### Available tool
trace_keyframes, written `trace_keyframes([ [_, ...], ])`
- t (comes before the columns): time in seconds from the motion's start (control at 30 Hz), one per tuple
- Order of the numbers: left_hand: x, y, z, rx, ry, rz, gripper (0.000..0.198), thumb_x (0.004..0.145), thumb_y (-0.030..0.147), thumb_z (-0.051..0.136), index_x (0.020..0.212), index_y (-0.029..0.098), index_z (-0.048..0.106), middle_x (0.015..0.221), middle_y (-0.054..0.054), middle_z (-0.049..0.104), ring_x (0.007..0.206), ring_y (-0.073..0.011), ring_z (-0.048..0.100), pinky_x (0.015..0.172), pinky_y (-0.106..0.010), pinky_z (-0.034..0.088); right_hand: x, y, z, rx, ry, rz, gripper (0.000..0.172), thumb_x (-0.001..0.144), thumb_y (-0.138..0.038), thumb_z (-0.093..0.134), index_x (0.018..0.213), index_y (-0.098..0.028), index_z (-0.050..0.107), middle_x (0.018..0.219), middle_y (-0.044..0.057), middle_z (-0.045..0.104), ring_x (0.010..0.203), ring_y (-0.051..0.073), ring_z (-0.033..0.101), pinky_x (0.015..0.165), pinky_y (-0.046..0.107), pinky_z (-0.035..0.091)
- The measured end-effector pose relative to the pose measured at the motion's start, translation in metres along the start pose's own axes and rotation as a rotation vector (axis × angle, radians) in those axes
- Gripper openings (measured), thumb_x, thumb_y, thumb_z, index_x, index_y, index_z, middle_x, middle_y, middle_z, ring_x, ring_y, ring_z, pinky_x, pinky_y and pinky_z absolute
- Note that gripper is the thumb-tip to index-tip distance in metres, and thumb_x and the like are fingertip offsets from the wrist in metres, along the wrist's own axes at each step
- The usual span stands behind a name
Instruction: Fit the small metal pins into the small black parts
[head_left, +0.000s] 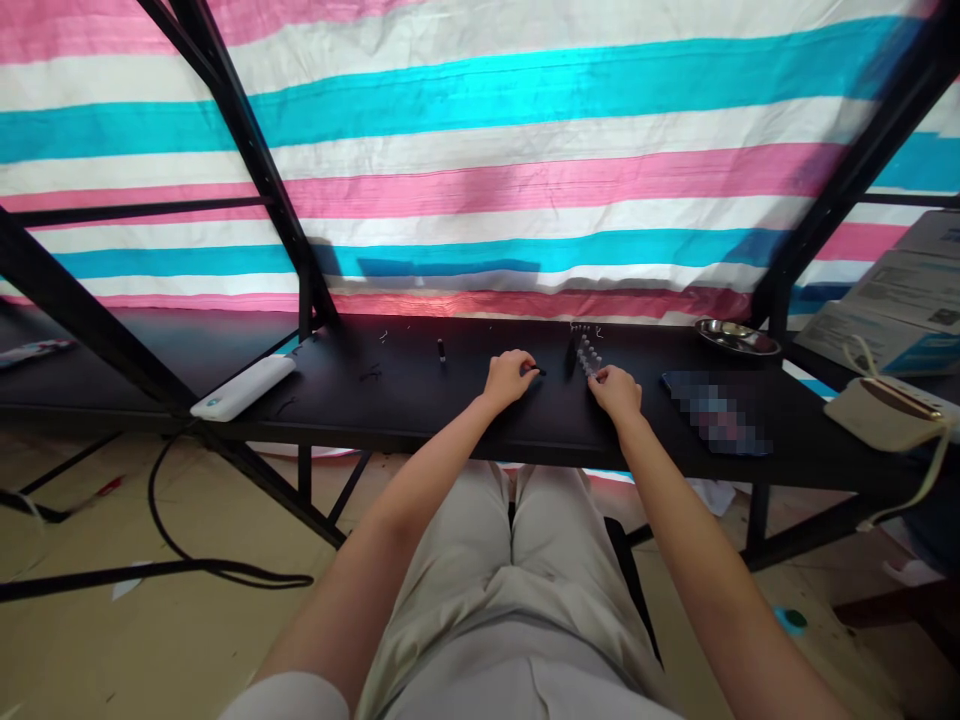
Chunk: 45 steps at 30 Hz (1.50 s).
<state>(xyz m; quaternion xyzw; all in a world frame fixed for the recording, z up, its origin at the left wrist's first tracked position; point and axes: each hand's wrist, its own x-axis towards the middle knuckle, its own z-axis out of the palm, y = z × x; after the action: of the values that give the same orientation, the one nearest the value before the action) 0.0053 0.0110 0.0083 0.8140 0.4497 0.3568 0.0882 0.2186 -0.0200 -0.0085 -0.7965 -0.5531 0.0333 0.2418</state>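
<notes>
Both my arms reach out to a long black table (420,400). My left hand (508,378) is curled, its fingertips pinched on a small dark part (537,371) on the tabletop. My right hand (616,390) is closed beside a dark strip carrying a row of small pale parts (587,354), with its fingertips touching the near end of the row. What the right fingers hold is too small to make out.
A white power bank (241,388) lies at the table's left, and a small black piece (442,351) sits mid-table. To the right are a phone (714,412), a metal dish (736,338), a beige pouch (885,410) and papers (892,300). A black cable (187,540) trails on the floor.
</notes>
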Motion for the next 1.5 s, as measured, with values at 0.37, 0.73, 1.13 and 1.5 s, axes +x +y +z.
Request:
trace_keyframes([
  [0.37,-0.017,-0.029,-0.017,-0.359,0.311,-0.292,0.009,0.074,0.022,0.063,0.080,0.016,0.061,0.077,-0.002,0.063,0.064,-0.0105,0.054,0.067,-0.024,0.046,-0.021,-0.022,0.005,0.010,-0.039,-0.189,0.017,0.075,-0.032,0.053,0.081,-0.021,0.065,0.082,0.006,0.067,0.077,0.020,0.062,0.064,0.028,0.040],
  [0.73,-0.020,-0.028,-0.015,-0.215,0.316,-0.187,0.006,0.077,0.022,0.062,0.080,0.017,0.062,0.081,-0.003,0.063,0.073,-0.0132,0.056,0.076,-0.028,0.047,-0.014,-0.085,0.023,-0.011,-0.142,-0.339,0.013,0.078,-0.028,0.052,0.082,-0.020,0.061,0.090,0.008,0.064,0.078,0.019,0.060,0.063,0.027,0.040],
  [1.13,-0.020,-0.027,-0.016,-0.221,0.406,-0.148,0.007,0.078,0.023,0.063,0.076,0.016,0.061,0.076,-0.003,0.062,0.069,-0.0126,0.055,0.071,-0.026,0.046,-0.018,-0.089,0.033,-0.080,0.018,-0.470,0.012,0.083,-0.024,0.047,0.088,-0.018,0.055,0.094,0.008,0.061,0.080,0.018,0.057,0.063,0.027,0.036],
  [1.5,-0.020,-0.029,-0.014,-0.204,0.440,-0.117,0.007,0.077,0.022,0.063,0.081,0.016,0.063,0.077,-0.003,0.063,0.068,-0.0121,0.055,0.070,-0.026,0.047,-0.023,-0.092,0.030,-0.175,0.084,-0.551,0.013,0.082,-0.019,0.046,0.091,-0.015,0.056,0.091,0.010,0.060,0.081,0.019,0.056,0.065,0.028,0.033],
])
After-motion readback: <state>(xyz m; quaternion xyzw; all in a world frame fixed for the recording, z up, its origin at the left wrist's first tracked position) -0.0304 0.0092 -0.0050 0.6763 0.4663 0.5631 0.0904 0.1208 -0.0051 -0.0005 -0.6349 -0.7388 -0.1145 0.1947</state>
